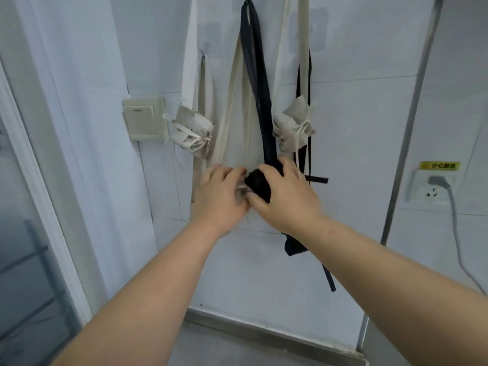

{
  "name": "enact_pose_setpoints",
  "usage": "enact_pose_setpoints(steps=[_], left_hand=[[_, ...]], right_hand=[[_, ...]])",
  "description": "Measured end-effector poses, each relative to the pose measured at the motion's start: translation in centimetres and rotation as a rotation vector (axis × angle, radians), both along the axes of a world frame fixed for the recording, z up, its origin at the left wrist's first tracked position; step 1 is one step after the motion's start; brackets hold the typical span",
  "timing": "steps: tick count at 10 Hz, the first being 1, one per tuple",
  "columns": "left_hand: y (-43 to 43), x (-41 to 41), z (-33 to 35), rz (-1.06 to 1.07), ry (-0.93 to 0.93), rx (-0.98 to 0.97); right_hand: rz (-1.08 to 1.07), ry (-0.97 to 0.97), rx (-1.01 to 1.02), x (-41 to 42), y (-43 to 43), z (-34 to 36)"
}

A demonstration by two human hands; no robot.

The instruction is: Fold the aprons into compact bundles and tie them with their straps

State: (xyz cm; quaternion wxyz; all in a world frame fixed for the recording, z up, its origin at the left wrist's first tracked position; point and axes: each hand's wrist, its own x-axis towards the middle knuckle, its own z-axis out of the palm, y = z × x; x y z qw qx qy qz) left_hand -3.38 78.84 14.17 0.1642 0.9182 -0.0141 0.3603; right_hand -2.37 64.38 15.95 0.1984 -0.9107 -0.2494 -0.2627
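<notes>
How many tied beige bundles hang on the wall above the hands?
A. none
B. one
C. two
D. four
C: the left beige bundle hangs beside the light switch, and the right beige bundle beside the dark strap; both are tied.

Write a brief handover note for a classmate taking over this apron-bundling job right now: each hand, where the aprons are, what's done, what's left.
Right hand: grips the dark apron bundle, fingers over, thumb under.
Left hand: at the bundle's left end, fingers curled; blur hides what it pinches.
Done: left cream bundle and right cream bundle hang tied on the wall.
In progress: the dark bundle hangs by its neck strap; a loose strap end dangles below, so it is probably not tied yet.
Left: tie the dark one. A cream apron behind the hands looks unfolded.
</notes>
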Motion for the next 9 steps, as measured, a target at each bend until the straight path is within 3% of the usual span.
enact_pose_setpoints(steps=[2, 3, 5, 7, 9], left_hand=[[2.0, -0.3, -0.3, 0.129, -0.273, -0.13], [2.5, 0.1, -0.9, 0.08, -0.326, -0.072], [3.2, -0.6, -1.4, -0.065, -0.376, -0.12], [2.8, -4.1, -1.7, -0.062, -0.341, -0.188], [-1.6, -10.2, -2.5, -0.11, -0.186, -0.316]], right_hand=[[0.086, 0.017, 0.096, 0.4, 1.1, -0.9], [0.197, 0.022, 0.112, 0.5, 1.8, -1.8], [0.196, -0.092, 0.359, 0.3, 1.7, -3.1], [0.092, -0.044, 0.353, -2.8, -0.5, -3.4], [0.024, 0.172, 0.402, -9.3, -6.0, -3.6]])
